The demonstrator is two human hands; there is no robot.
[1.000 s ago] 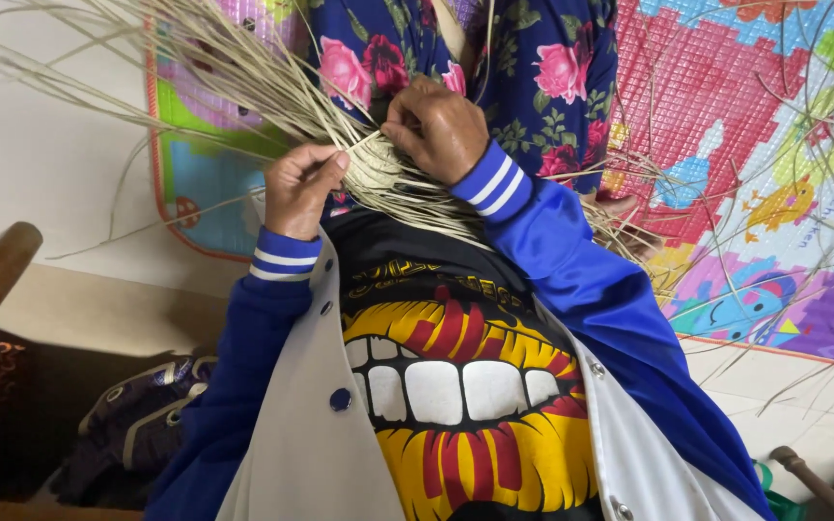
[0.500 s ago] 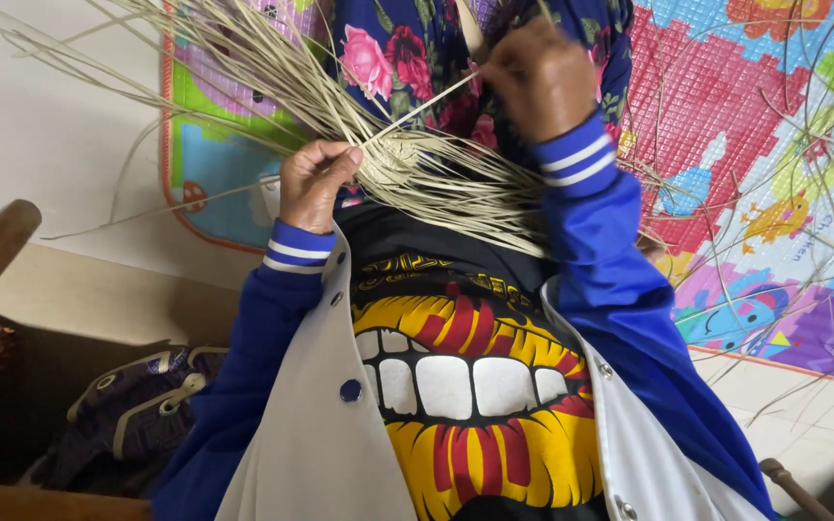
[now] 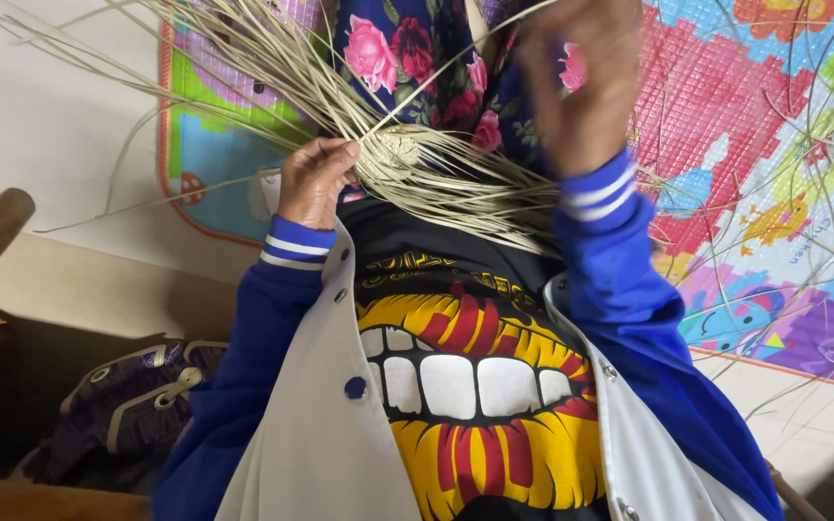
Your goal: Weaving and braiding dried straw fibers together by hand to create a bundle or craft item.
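Woven straw disc (image 3: 400,151) is pinched by L hand (image 3: 313,180); one strand (image 3: 456,60) is pulled up by blurred R hand (image 3: 581,82), fingers closed.

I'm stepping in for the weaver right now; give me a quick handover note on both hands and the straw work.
Left hand: pinches the small woven disc at its edge.
Right hand: raised, blurred, drawing one pale strand up from the disc; grip unclear.
Loose straw strands fan out from the disc over the lap and the colourful mat.
Done: only a small woven centre.
Left: nearly all strands lie unwoven.
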